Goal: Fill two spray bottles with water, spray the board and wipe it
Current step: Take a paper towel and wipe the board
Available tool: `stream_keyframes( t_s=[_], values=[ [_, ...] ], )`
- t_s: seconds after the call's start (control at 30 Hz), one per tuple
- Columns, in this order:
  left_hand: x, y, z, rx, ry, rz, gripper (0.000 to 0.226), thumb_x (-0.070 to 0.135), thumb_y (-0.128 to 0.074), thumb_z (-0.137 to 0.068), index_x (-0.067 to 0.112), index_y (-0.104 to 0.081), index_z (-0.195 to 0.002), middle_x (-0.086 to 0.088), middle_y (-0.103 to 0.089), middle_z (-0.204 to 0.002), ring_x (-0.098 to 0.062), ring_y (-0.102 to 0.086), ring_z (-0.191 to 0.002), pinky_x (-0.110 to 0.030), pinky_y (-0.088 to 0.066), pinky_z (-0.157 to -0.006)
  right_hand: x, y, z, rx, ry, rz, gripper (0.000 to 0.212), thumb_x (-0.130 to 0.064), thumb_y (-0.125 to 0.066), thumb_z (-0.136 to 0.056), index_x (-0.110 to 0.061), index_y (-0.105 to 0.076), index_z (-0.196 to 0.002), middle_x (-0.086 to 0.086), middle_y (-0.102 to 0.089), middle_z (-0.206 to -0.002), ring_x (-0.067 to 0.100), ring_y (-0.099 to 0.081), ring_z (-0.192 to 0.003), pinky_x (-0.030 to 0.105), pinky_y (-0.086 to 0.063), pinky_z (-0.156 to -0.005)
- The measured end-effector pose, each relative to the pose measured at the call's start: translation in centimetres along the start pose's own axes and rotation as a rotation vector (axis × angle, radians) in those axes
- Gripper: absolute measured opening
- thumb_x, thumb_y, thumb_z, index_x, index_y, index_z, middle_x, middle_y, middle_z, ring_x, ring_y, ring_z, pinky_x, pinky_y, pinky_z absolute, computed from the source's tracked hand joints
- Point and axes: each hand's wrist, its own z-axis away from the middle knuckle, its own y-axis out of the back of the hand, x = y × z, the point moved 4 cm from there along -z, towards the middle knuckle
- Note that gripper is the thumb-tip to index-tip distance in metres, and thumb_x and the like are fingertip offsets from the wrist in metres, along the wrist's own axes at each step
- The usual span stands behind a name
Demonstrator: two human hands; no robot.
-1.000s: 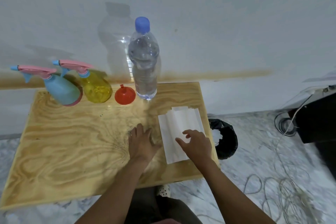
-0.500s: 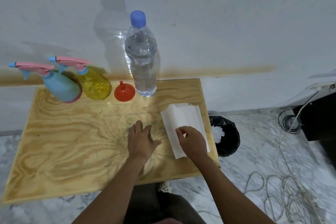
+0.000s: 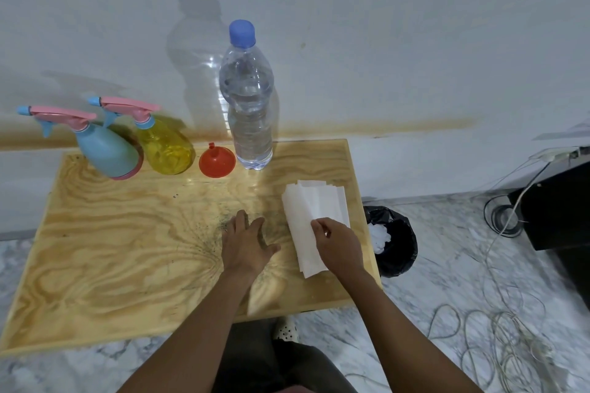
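A plywood board (image 3: pixel 121 242) lies in front of me with dark specks near its middle. At its back edge stand a blue spray bottle (image 3: pixel 107 150), a yellow spray bottle (image 3: pixel 166 147), a small red funnel (image 3: pixel 217 163) and a tall capped water bottle (image 3: pixel 249 105). A stack of white paper tissues (image 3: pixel 311 210) lies at the board's right side. My left hand (image 3: pixel 244 242) rests flat on the board, fingers spread. My right hand (image 3: pixel 338 244) lies on the tissues and pinches the top sheet between thumb and finger.
A black-lined waste bin (image 3: pixel 394 239) with crumpled white paper stands on the marble floor right of the board. Loose cables (image 3: pixel 498 325) trail over the floor at right. A black box (image 3: pixel 562 201) sits at far right. A white wall (image 3: pixel 383 41) backs the board.
My right hand has curled from reaching fingers on the tissues into a pinch on the top sheet. My left hand has stayed flat on the board.
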Motion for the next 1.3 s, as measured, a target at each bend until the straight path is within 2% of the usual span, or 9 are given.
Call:
stream_keyframes(
  t_s=[0.2,0.33,0.47,0.57,0.7,0.87,1.03,1.2,1.3],
  values=[
    [0.1,0.1,0.0,-0.007,0.01,0.004,0.077,0.059,-0.072,-0.079,0.032,-0.045,-0.145,-0.004,-0.016,-0.162,-0.027,-0.014,-0.149,-0.045,-0.024,-0.12,-1.2,0.1,0.0,-0.063,-0.044,-0.201,0.03,-0.033,-0.044,-0.104,-0.015,-0.062,-0.089,0.0,-0.065,-0.079,0.01,-0.052,-0.067,0.025,-0.038,-0.061],
    [0.1,0.1,0.0,-0.013,0.018,0.007,0.077,0.058,-0.072,-0.079,0.032,-0.044,-0.146,-0.004,-0.014,-0.162,-0.027,-0.014,-0.149,-0.045,-0.025,-0.12,-2.6,1.3,0.5,0.013,-0.02,-0.272,0.024,-0.034,-0.045,-0.104,-0.021,-0.063,-0.096,-0.006,-0.067,-0.086,0.006,-0.056,-0.073,0.027,-0.044,-0.068],
    [0.0,0.0,-0.1,-0.009,0.008,-0.004,0.077,0.059,-0.071,-0.079,0.032,-0.043,-0.146,-0.004,-0.014,-0.161,-0.027,-0.014,-0.149,-0.045,-0.026,-0.12,-4.3,3.2,0.8,0.106,0.041,-0.29,0.02,-0.033,-0.042,-0.106,-0.025,-0.058,-0.097,-0.01,-0.063,-0.08,0.002,-0.055,-0.068,0.027,-0.043,-0.064],
    [0.0,0.0,0.0,-0.007,0.004,0.008,0.077,0.058,-0.071,-0.079,0.032,-0.042,-0.145,-0.003,-0.013,-0.162,-0.026,-0.014,-0.149,-0.045,-0.026,-0.12,-5.6,4.5,0.9,0.122,0.069,-0.369,0.021,-0.034,-0.04,-0.106,-0.025,-0.053,-0.092,-0.012,-0.054,-0.074,-0.002,-0.049,-0.063,0.025,-0.037,-0.061],
    [0.2,0.7,0.4,-0.014,-0.026,0.011,0.076,0.054,-0.071,-0.079,0.03,-0.042,-0.145,-0.003,-0.016,-0.16,-0.025,-0.016,-0.147,-0.042,-0.028,-0.118,-6.8,5.6,0.8,0.044,0.101,-0.366,0.018,-0.038,-0.058,-0.099,-0.021,-0.055,-0.102,-0.013,-0.058,-0.083,-0.01,-0.053,-0.065,0.011,-0.041,-0.057],
    [-1.3,2.8,1.5,0.033,-0.062,0.212,0.063,0.037,-0.071,-0.084,0.028,-0.051,-0.142,0.002,-0.034,-0.152,-0.017,-0.036,-0.138,-0.035,-0.044,-0.103,-7.6,4.5,1.3,-0.015,0.188,-0.25,0.026,-0.036,-0.055,-0.1,-0.012,-0.065,-0.105,-0.004,-0.062,-0.076,0.004,-0.05,-0.058,0.014,-0.038,-0.052],
    [-6.0,6.0,3.6,0.164,-0.002,0.356,0.051,0.038,-0.074,-0.084,0.027,-0.058,-0.131,0.004,-0.049,-0.134,-0.016,-0.049,-0.125,-0.033,-0.048,-0.098,-9.9,1.1,2.0,-0.069,0.241,-0.251,0.019,-0.037,-0.055,-0.099,-0.02,-0.059,-0.106,-0.009,-0.062,-0.09,0.008,-0.059,-0.082,0.019,-0.041,-0.066],
    [-12.6,8.8,5.4,0.274,0.149,0.368,0.07,0.037,-0.082,-0.077,0.015,-0.054,-0.138,-0.008,-0.05,-0.136,-0.026,-0.047,-0.13,-0.04,-0.045,-0.103,-13.3,-3.9,1.5,-0.135,0.323,-0.206,0.025,-0.02,-0.052,-0.101,-0.014,-0.064,-0.122,0.0,-0.07,-0.111,0.015,-0.061,-0.098,0.024,-0.042,-0.081],
    [-17.2,9.5,5.2,0.241,0.282,0.349,0.091,0.053,-0.082,-0.07,0.014,-0.045,-0.144,-0.01,-0.042,-0.145,-0.027,-0.037,-0.137,-0.037,-0.039,-0.106,-15.7,-7.1,0.9,-0.149,0.35,-0.144,0.027,-0.013,-0.051,-0.099,-0.009,-0.069,-0.12,0.007,-0.073,-0.109,0.016,-0.063,-0.092,0.023,-0.04,-0.077]
  ],
)
